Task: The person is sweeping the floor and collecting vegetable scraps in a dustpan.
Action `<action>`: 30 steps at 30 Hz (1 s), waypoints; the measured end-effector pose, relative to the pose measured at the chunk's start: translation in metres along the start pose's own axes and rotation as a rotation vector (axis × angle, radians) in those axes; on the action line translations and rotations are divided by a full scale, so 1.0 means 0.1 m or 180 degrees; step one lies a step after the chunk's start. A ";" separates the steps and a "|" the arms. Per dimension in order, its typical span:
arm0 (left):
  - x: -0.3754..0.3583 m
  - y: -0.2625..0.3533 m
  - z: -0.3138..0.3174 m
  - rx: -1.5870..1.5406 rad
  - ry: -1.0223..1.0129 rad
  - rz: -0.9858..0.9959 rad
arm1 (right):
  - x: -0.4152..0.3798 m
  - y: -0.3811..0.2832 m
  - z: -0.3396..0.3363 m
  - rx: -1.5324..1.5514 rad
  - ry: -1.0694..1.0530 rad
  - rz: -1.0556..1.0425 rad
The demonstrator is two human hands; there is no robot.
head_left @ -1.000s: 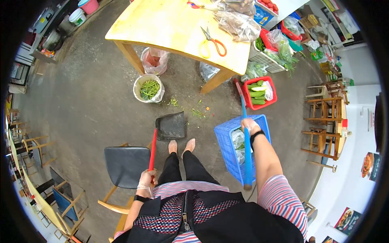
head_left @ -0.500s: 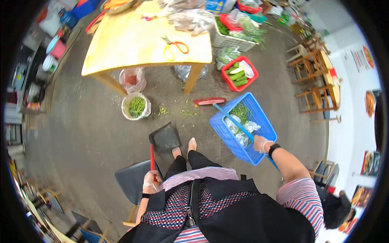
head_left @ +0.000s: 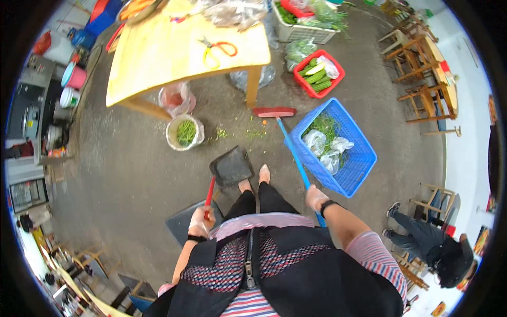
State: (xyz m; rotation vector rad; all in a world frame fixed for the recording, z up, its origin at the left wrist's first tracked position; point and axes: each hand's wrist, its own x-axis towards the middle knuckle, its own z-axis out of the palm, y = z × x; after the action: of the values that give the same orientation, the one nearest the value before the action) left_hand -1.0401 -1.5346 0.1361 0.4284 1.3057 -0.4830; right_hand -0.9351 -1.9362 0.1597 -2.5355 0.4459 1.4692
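Note:
My left hand [head_left: 201, 221], in a clear glove, is wrapped round the red handle [head_left: 210, 191] of a black dustpan [head_left: 231, 167] that rests on the floor before my feet. Closed round a blue broom handle [head_left: 297, 160] is my right hand [head_left: 316, 197], also gloved. The red broom head [head_left: 274, 112] lies on the floor beyond the dustpan, near the table leg. Scattered green scraps [head_left: 255, 133] and a small orange piece lie beside it. The broom handle runs along the left side of a blue basket [head_left: 365, 168] holding greens and plastic bags.
A wooden table [head_left: 158, 58] with scissors [head_left: 216, 53] stands ahead. Below it is a white bucket [head_left: 199, 138] of green beans. A red basket [head_left: 339, 79] holds cucumbers. Beside me is a dark chair [head_left: 185, 222]. A person [head_left: 443, 253] is at the far right.
My right hand has moved left and towards my body, and the broom handle now stands steeper, outside the blue basket. The view has shifted, and more of the person at the right shows.

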 end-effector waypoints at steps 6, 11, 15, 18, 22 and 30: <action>0.06 -0.16 0.09 -0.0116 -0.0008 0.0133 | -0.75 0.18 -0.47 -0.0843 -0.0054 -0.0585; 0.04 -0.25 0.02 -0.0453 0.0186 0.0242 | -0.86 -0.17 -0.49 -0.1385 0.0006 -0.0889; 0.01 -0.31 -0.05 -0.0734 0.0056 0.0166 | -0.42 -0.90 -0.56 -0.1640 0.0168 -0.1567; -0.04 -0.41 -0.03 -0.0840 0.0130 0.0134 | 0.18 -1.31 -0.44 -0.2103 0.0431 -0.1886; -0.03 -0.44 -0.09 -0.0889 0.0186 0.0149 | 0.42 -0.91 -0.85 -0.2624 0.0596 -0.1821; -0.08 -0.49 -0.13 -0.1107 0.0293 0.0250 | -0.31 -0.64 -1.59 -0.3282 0.0534 -0.1651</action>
State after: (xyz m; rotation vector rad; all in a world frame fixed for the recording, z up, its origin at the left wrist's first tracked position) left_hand -1.0798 -1.5671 0.1394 0.2116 1.4238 -0.1655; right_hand -0.7986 -1.9185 0.2657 -3.0802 -1.1759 1.4686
